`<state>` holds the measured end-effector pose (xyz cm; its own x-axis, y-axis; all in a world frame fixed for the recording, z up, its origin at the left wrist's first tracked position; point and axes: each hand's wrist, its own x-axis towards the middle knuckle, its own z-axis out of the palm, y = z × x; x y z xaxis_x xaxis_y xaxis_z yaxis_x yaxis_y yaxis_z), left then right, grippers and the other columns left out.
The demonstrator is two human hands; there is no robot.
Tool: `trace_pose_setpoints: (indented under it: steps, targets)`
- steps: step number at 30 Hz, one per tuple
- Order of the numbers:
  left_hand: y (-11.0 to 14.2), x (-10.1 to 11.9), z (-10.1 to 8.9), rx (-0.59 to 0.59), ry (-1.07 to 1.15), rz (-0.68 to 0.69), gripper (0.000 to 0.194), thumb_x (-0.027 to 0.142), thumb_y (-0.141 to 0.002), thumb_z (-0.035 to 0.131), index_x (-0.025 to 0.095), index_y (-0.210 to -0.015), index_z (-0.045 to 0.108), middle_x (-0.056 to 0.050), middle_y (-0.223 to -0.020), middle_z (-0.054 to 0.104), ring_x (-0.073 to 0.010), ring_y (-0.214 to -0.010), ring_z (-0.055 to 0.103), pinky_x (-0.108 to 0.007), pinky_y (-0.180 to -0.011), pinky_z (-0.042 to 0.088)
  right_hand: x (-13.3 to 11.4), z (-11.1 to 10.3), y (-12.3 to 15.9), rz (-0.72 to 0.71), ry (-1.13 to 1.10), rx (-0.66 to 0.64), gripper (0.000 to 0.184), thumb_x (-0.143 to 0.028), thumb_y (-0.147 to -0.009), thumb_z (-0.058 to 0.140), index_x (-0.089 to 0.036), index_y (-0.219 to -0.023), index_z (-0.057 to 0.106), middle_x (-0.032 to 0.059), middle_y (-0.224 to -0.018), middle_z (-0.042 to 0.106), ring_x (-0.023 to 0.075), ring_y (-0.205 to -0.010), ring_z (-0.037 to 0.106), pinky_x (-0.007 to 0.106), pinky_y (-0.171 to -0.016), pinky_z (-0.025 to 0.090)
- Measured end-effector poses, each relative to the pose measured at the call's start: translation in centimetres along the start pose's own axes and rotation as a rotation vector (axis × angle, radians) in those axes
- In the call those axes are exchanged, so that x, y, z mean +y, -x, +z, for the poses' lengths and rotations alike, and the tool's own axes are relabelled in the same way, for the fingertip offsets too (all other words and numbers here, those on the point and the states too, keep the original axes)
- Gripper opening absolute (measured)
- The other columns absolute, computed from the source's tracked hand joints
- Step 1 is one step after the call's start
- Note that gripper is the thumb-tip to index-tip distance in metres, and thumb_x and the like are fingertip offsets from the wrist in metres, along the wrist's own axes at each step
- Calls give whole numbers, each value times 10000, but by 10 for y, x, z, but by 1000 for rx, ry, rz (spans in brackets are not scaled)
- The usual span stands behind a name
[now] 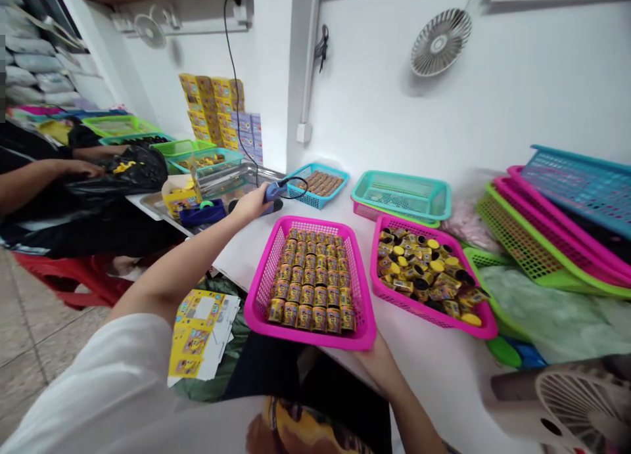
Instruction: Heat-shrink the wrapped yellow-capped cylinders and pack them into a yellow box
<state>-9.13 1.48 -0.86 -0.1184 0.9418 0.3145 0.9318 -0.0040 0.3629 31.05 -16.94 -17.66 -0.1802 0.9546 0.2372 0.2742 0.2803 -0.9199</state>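
Observation:
A blue heat gun [274,192] with a black cord is gripped in my left hand [252,201], beyond the left side of a pink basket. That pink basket [250,303] stands before me with rows of small yellow-wrapped jars [306,276] lined up in it. At its near right corner, my right hand [371,352] holds the basket from below, its fingers mostly hidden under the rim. Just to the right, a second pink basket [428,319] is filled with loose jars lying every way, some with yellow lids and some dark.
Behind are a blue basket [315,203] of wrapped pieces and stacked teal baskets [401,211]. More baskets [566,244] lean at the right above plastic bags. A person's arm [44,178] works over a black bag [142,175] at left. Flattened cartons [200,336] lie by my lap.

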Motion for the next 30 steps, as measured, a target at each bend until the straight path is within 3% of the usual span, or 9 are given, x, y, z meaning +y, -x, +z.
trace_pose_setpoints:
  steps: [4,9,12,14,15,18,22,27,30]
  targets:
    - [11,31,-34,-15,-151,142,429,330,-996,613,220,-1409,567,-156,-1334,720,-343,-1202,699,-419,-992,540,-19,9,-11,82,-130,-82,738,-600,-752,799,-152,-1332,710,191,-1362,692,325,-1245,707,538,-1110,571]
    - [20,59,-73,54,-260,352,302,210,-1036,467,204,-1265,664,-178,-1274,719,-361,-1238,664,-514,-1066,497,-33,38,-37,33,-67,-171,543,-668,-803,650,-167,-952,796,143,-1040,788,282,-1053,764,507,-1058,600]
    - [27,66,-90,116,-267,531,308,144,-1012,465,242,-1180,704,-157,-1222,732,-354,-1227,657,-551,-1094,477,-55,34,-63,-6,-14,-198,545,-697,-803,635,-167,-799,763,108,-790,754,224,-750,746,404,-779,666]
    - [35,69,-97,109,-242,609,311,145,-1011,472,277,-1143,720,-123,-1238,734,-350,-1291,621,-566,-1139,443,-85,20,-82,-36,22,-122,575,-683,-875,568,-146,-912,770,107,-774,739,178,-625,689,347,-649,635]
    - [40,71,-100,99,-222,644,315,153,-1014,467,288,-1129,728,-110,-1254,732,-352,-1337,594,-579,-1163,421,-106,13,-92,-69,37,-65,558,-652,-900,569,-146,-1028,767,121,-883,761,172,-706,713,349,-728,646]
    - [58,87,-106,75,-49,736,303,191,-1004,479,296,-1089,751,-81,-1296,725,-370,-1460,507,-641,-1232,333,-180,0,-126,-325,114,26,655,-558,-863,705,-187,-1399,632,154,-1382,673,231,-1264,674,424,-1097,582]
    - [76,125,-120,46,302,738,136,237,-907,625,257,-938,756,-64,-1216,757,-395,-1516,473,-683,-1297,204,-264,16,-181,-532,398,-234,786,-350,-723,852,-145,-1416,544,204,-1460,611,329,-1338,630,501,-1134,547]
    - [76,152,-149,-16,509,620,90,143,-783,729,224,-809,696,-27,-1110,758,-360,-1558,438,-672,-1315,250,-291,38,-226,-467,411,-182,1009,-177,-748,793,-38,-1552,201,170,-1254,695,205,-1078,723,318,-998,578]
    - [68,151,-157,-30,521,545,81,143,-814,719,218,-817,689,-1,-1124,744,-339,-1570,429,-691,-1280,327,-287,41,-237,-544,437,-111,938,-241,-777,792,-25,-1522,265,154,-1250,689,218,-1114,711,346,-1006,587]
